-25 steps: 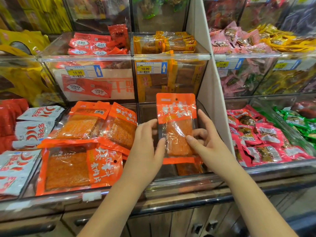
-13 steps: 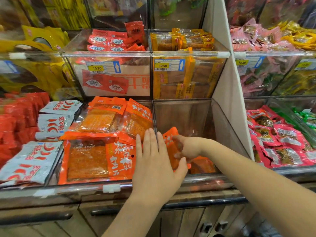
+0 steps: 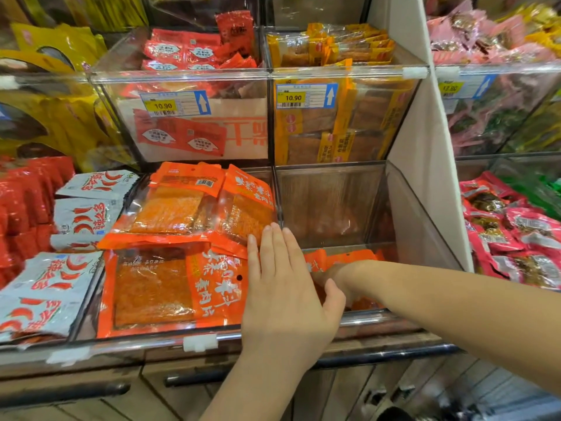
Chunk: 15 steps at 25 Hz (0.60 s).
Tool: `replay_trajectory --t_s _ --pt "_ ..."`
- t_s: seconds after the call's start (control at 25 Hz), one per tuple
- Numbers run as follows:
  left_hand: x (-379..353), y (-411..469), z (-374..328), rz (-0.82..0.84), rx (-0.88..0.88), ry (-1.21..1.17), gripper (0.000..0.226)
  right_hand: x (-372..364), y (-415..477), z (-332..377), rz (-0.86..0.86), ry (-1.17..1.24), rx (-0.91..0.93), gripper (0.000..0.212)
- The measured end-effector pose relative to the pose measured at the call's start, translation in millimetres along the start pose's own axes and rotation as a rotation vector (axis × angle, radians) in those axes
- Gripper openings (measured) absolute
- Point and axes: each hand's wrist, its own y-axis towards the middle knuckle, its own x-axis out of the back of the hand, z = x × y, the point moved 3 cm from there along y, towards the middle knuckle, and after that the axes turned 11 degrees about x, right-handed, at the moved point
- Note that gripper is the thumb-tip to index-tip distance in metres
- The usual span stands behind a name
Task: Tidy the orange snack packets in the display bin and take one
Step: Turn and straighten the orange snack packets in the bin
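Orange snack packets [image 3: 349, 257] lie at six o'clock in the display bin [image 3: 334, 205] — the one held up a second ago is back among them. Left hand [image 3: 282, 293], fingers straight and empty, rests at their nine o'clock. Right hand [image 3: 337, 275]: grip hidden, cannot tell — likely tidying, none taken.

Orange snack packets [image 3: 349, 257]: bright orange. Larger orange packets [image 3: 151, 287]: orange, white lettering, clear windows showing orange-red contents. Chilli packets [image 3: 45, 296]: pale grey-white, red chilli pattern. Red packets [image 3: 182, 53]: red, white oval labels. Yellow packets [image 3: 334, 47]: yellow-orange. Price tags [image 3: 293, 98]: yellow, with blue arrow panels. Pink packets [image 3: 516, 226]: pink-red.
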Motion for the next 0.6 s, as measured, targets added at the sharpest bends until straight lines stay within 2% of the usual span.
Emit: replay_trajectory --t_s 0.16,0.24,0.32,0.44,0.6 --pt "6 1 0 0.053 0.018 0.012 0.091 4 0 -2 -0.039 0.058 0.051 0.036" --pt "12 1 0 0.076 0.013 0.034 0.092 9 -7 -13 -0.136 0.096 -0.041 0.043" --pt "21 5 1 0.064 -0.009 0.03 0.09 12 -12 -32 -0.218 0.017 -0.171 0.044" --pt "30 20 1 0.013 -0.028 -0.06 0.088 4 -9 -57 -0.112 -0.121 -0.298 0.048" --pt "19 26 -1 0.068 -0.018 -0.087 0.083 3 -12 -48 -0.031 -0.033 -0.289 0.055"
